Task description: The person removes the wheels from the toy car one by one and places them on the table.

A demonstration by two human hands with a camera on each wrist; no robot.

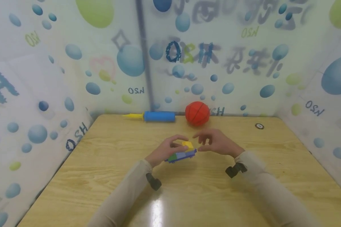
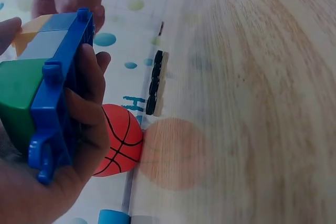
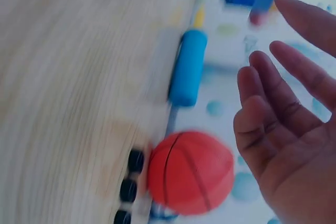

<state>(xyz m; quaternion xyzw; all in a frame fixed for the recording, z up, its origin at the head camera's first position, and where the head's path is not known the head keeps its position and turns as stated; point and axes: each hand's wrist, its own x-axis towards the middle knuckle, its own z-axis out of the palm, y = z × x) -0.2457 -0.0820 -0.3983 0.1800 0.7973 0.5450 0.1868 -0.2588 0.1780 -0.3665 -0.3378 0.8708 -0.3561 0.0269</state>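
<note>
Clearly left hand [image 1: 167, 148] gripping block toy [image 1: 181, 154], right hand [image 1: 216, 142] fingers [image 3: 294, 85] spread

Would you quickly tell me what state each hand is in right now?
Left hand: grips the toy block assembly.
Right hand: open, fingers relaxed, holding nothing, beside the blocks.

A pale wood-grain tabletop [image 1: 204, 195] fills the lower half of the head view, with a glossy glare patch near its 6 o'clock edge. Along the far edge at 12 o'clock lies a blue pump [image 1: 158, 116] with a yellow nozzle pointing to 9 o'clock. Just beside it toward 3 o'clock sits an orange basketball [image 1: 197, 113]. A small black-and-white disc [image 1: 259, 126] lies at about 2 o'clock.
</note>
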